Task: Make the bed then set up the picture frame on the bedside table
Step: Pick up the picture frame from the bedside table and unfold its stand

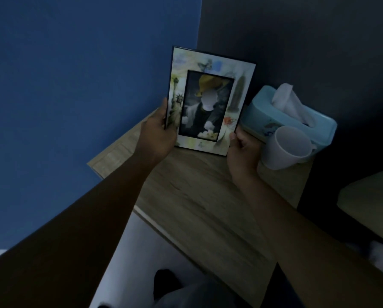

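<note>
Head view: rectangular picture frame with black edge and pale printed border point(210, 101) stood upright near back of light wooden bedside table point(197, 192), photo facing person. Left hand point(158, 132) clasped left edge, right hand point(241, 150) pinched lower right corner, likely steadying while prop settled. Placed just beside turquoise plastic tissue box point(292, 116) and white plastic cup point(286, 147), clear of both.

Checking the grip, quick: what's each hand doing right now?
Left hand: closed on the picture frame, left edge.
Right hand: closed on its lower right corner.

White cup point(286, 150) touching blue tissue box point(295, 117).
</note>
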The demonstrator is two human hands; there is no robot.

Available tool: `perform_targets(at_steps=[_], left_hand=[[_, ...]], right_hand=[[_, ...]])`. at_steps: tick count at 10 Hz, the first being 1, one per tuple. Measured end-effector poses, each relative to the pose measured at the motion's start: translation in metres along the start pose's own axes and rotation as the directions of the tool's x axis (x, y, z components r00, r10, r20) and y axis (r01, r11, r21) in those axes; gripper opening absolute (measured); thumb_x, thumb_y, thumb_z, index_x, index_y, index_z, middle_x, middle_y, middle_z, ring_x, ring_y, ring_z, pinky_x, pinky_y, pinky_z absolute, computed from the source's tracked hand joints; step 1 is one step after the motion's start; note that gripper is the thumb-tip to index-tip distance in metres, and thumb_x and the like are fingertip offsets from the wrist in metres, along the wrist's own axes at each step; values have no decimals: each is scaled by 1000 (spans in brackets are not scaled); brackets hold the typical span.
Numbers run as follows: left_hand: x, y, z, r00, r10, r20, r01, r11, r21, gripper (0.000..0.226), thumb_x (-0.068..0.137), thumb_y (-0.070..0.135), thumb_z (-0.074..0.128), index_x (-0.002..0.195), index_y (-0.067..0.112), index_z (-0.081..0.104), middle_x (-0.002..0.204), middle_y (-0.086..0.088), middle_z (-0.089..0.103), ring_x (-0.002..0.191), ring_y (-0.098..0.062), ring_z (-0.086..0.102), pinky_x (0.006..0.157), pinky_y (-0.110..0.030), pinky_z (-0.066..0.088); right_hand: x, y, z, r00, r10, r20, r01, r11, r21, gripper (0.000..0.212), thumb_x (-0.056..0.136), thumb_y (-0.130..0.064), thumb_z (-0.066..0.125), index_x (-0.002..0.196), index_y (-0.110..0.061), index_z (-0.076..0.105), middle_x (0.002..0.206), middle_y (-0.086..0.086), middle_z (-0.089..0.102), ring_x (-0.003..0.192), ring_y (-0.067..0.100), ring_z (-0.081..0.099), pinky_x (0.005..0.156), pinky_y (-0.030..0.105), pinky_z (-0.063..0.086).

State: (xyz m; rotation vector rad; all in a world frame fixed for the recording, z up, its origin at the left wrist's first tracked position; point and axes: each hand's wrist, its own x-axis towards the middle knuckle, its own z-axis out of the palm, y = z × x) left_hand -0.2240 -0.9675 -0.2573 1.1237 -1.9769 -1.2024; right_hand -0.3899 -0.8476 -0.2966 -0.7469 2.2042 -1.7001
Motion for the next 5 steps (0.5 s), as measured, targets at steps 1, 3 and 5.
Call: perform_targets(at_steps=[1, 3, 5], left_hand=[[-1, -5, 1, 1000, -16, 26, 15, 1000, 23, 71, 98, 10, 52, 157, 25, 16, 116, 2, 58, 97, -14, 56, 86, -32, 48], [0, -3, -2, 995, -31, 90, 22, 995, 102, 84, 96, 15, 57, 157, 32, 2, 119, 5, 57, 83, 0, 51, 73, -16, 41], [-14, 19, -20, 987, -92, 130, 72, 985, 155, 84, 98, 23, 56, 157, 19, -3, 159, -7, 30, 126, -7, 33, 94, -14, 28]], right_hand=[[1, -1, -1, 1000, 22, 12, -22, 999, -44, 29, 102, -10, 53, 128, -7, 67, 121, 6, 72, 103, 6, 61, 68, -5, 38], [-4, -13, -7, 998, 1, 63, 7, 991, -133, 34, 103, -3, 46, 130, -6, 66, 126, 5, 69, 109, 8, 61, 77, -7, 36], [-19, -29, -17, 996, 4, 87, 13, 981, -192, 41, 102, -2, 36, 137, -9, 57, 126, 3, 65, 115, 11, 58, 83, -1, 36]])
